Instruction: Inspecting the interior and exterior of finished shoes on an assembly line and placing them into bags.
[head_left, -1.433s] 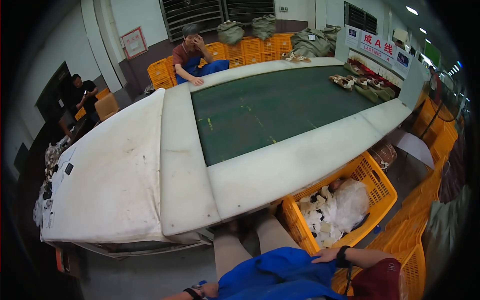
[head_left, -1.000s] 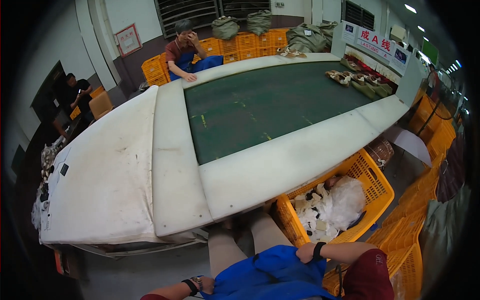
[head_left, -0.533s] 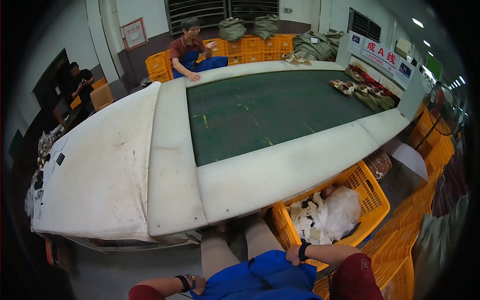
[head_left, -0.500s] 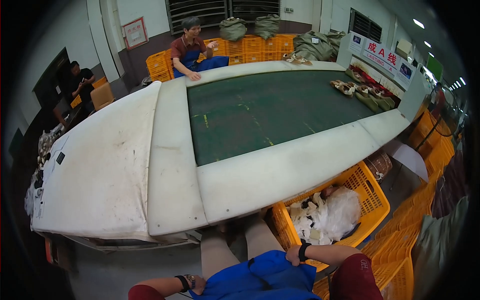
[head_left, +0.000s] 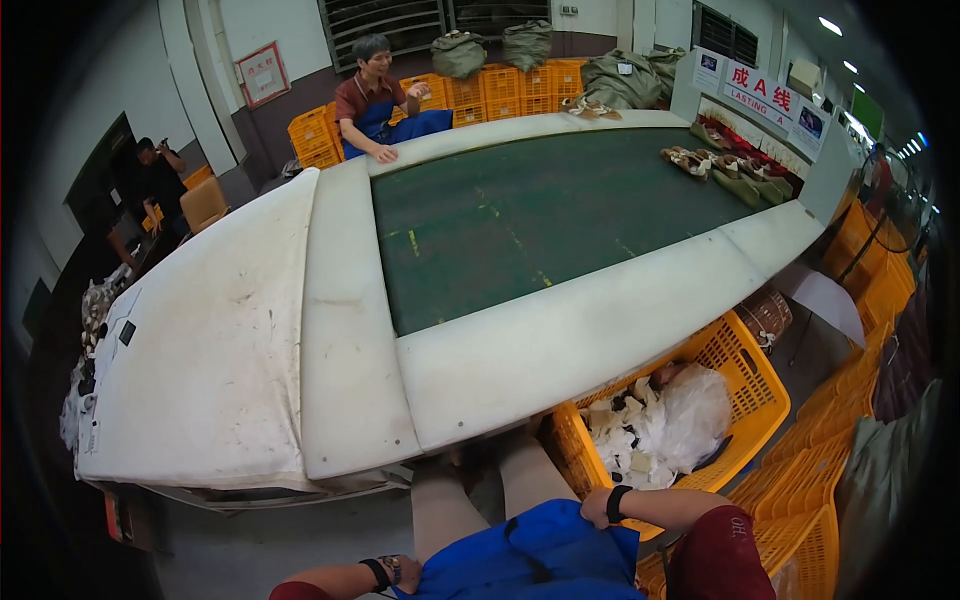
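A blue apron [head_left: 525, 555] covers my lap at the lower middle. My right hand [head_left: 598, 507] is at the apron's right edge, its fingers curled in against the cloth. My left hand [head_left: 407, 573] sits by the apron's left side, its fingers hidden. Both hands are below the near white ledge [head_left: 560, 370] of the conveyor and apart from it. Several shoes [head_left: 735, 172] stand at the right end of the green belt [head_left: 530, 220], and another pair [head_left: 590, 108] lies on the far ledge.
A yellow crate [head_left: 755, 400] with scraps and clear plastic [head_left: 685, 410] stands close to my right knee. Stacked yellow crates [head_left: 800, 500] line the right side. Across the belt sits a co-worker [head_left: 378, 110] in a blue apron. A white cloth cover [head_left: 210, 340] spans the left end.
The whole view has shifted slightly. My hands stay in place on my lap. The co-worker's raised hand has moved a little, and the person at far left has lifted an arm toward the head.
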